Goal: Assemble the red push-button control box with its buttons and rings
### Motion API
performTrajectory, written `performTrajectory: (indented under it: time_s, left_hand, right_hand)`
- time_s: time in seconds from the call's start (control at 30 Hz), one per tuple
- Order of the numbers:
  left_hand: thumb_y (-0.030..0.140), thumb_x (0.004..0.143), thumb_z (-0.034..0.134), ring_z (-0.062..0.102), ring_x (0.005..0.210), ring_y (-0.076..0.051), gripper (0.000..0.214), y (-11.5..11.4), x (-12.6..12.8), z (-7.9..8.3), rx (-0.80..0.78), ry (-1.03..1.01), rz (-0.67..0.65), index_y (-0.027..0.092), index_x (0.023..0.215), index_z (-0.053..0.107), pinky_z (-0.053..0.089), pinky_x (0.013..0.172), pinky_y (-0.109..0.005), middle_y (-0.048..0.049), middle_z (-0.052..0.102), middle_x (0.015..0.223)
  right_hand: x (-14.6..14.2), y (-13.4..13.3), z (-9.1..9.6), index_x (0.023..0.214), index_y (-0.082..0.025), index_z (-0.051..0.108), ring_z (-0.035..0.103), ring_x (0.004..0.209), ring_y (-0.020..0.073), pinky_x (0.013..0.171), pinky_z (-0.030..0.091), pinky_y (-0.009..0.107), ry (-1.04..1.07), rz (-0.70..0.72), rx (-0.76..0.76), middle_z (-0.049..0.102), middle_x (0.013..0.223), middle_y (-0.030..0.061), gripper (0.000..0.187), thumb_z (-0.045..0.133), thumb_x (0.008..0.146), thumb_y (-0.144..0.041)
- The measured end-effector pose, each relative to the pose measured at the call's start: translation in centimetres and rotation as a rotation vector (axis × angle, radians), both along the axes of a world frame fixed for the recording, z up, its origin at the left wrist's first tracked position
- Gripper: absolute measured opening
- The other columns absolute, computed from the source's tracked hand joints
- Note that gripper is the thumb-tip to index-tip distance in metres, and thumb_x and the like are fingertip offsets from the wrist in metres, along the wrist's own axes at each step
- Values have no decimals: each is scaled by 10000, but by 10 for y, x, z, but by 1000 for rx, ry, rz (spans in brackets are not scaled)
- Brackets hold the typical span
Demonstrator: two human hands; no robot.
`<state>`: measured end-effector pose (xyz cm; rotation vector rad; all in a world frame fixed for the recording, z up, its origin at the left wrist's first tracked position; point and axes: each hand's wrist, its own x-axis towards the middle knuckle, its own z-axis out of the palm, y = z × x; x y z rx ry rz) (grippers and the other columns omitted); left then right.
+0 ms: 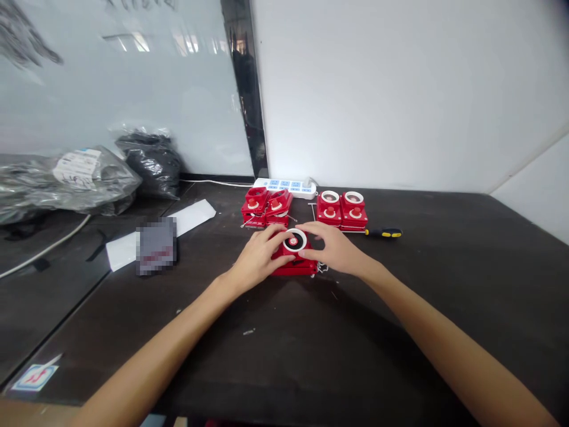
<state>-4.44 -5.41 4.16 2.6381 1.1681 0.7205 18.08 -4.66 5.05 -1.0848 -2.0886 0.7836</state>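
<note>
On the dark table [355, 338], a red push-button box [293, 265] sits at six o'clock from the other red boxes [341, 209]. The left hand [260, 255] and right hand [333, 248], half open with curved fingers, meet at its white ring [294, 239]; whether either grips it, I cannot tell.

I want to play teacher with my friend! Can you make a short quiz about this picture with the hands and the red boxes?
1. What are the left hand and the right hand both touching?
2. True or false: the screwdriver lies on the dark table.
3. What lies just behind the red boxes on the left?
A. a white power strip
B. a kettle
C. a lamp

Key:
1. The red box with a white ring
2. True
3. A
</note>
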Motion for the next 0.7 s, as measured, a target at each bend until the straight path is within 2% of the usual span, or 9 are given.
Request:
performTrajectory:
  time_s: [0.07,0.17,0.4,0.57,0.7]
  left_hand:
    - [402,907,620,575,1153,-278,417,1,0,-2,-27,-12,8,243,1288,556,481,967,-449,-93,543,1329]
    - [411,891,643,587,1135,-277,449,2,-2,-5,-57,-18,4,249,1300,554,490,965,-453,-93,544,1331]
    - [451,902,619,565,1199,-265,495,3,-8,-10,-45,-36,-46,278,1355,522,475,1006,-438,-80,538,1388]
    - [445,937,565,554,1205,-271,367,0,-8,-12,94,-50,-64,265,1252,625,466,989,-441,-99,544,1377]
    - [418,946,558,546,1211,-270,369,0,-7,-14,125,-15,-93,261,1276,614,461,983,-433,-107,539,1377]
  right_hand:
    - [2,-2,3,1262,-232,610,586,1170,270,1016,440,478,-97,59,90,629,1283,101,479,730,802,-294]
    - [3,-3,6,1276,-221,593,584,1163,272,1011,444,470,-172,87,145,632,1268,108,494,732,809,-300]
    - [4,-2,5,1272,-218,584,605,1102,258,960,468,439,-199,84,108,658,1210,96,498,735,811,-328]
    - [7,-4,11,1220,-223,603,618,1066,251,945,475,425,-179,71,100,663,1182,81,482,766,776,-321]
    - [6,-4,10,1208,-218,596,623,1060,259,932,482,430,-193,84,92,661,1179,87,465,759,781,-304]
